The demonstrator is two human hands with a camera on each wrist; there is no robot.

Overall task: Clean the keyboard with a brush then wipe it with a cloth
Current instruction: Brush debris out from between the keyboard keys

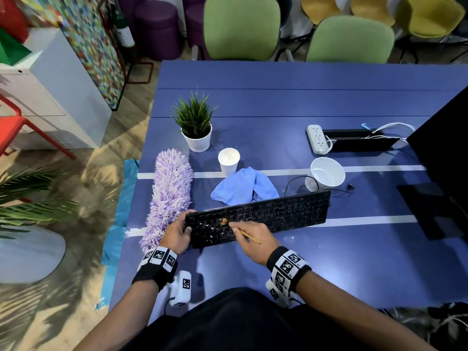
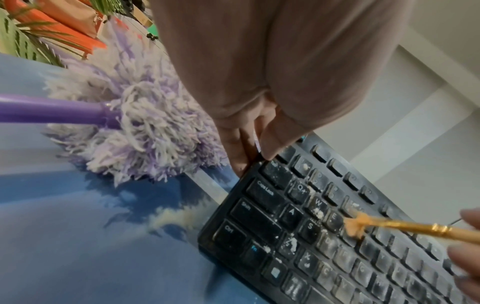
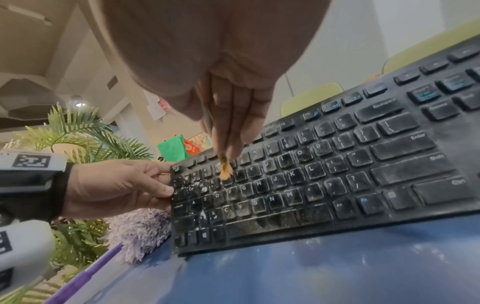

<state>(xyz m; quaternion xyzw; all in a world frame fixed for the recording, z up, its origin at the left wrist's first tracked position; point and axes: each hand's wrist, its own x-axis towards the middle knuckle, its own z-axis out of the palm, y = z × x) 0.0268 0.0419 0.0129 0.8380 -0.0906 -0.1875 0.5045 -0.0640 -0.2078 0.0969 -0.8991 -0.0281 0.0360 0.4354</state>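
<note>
A black keyboard (image 1: 278, 214) (image 2: 337, 236) (image 3: 324, 181), dusty with white crumbs on its left keys, lies on the blue table (image 1: 304, 102). My left hand (image 1: 177, 233) (image 2: 249, 148) (image 3: 124, 185) grips its left end, thumb on the top face. My right hand (image 1: 253, 241) (image 3: 228, 115) pinches a thin wooden brush (image 1: 249, 236) (image 2: 405, 228) (image 3: 225, 166). Its orange bristles touch the keys near E and R. A light blue cloth (image 1: 244, 186) lies crumpled just behind the keyboard.
A purple fluffy duster (image 1: 169, 193) (image 2: 135, 127) lies left of the keyboard. Behind are a white cup (image 1: 228, 160), a tipped white bowl (image 1: 326, 173), a potted plant (image 1: 196, 127), a power strip (image 1: 316, 139) and a dark monitor (image 1: 443, 153) at the right.
</note>
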